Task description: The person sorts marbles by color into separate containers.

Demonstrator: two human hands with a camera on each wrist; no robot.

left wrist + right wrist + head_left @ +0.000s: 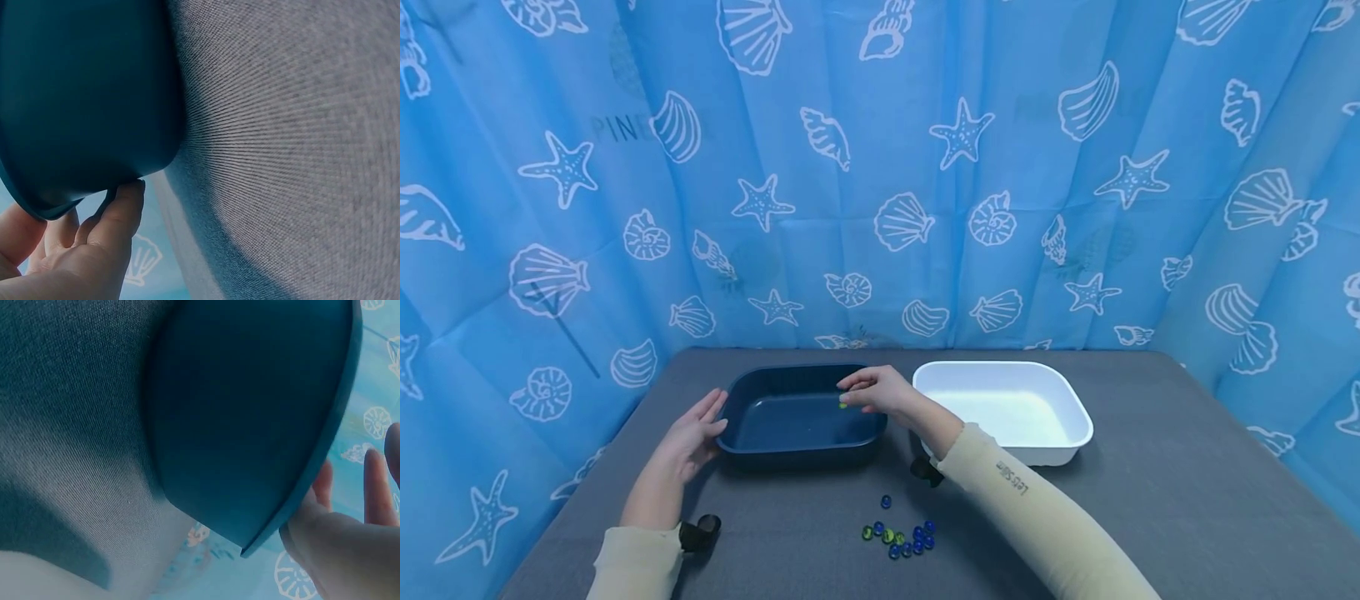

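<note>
Over the right part of the dark blue tray [801, 457], my right hand [880, 392] pinches a yellow-green marble [842, 406] between thumb and fingertips. The right wrist view shows that hand [344, 544] partly hidden behind the tray's rim [331, 437], and the marble is out of sight there. My left hand [688, 437] rests against the tray's left end, its fingers [122, 215] fairly straight along the outer wall [94, 112]. On the cloth in front lie several loose marbles, among them a blue marble [886, 502] and a green marble [888, 536].
To the right stands a white tray [1077, 410], partly behind my right forearm. Both trays sit on a grey cloth-covered table [790, 533]. A blue curtain [865, 183] with shell and starfish prints hangs along the back and sides.
</note>
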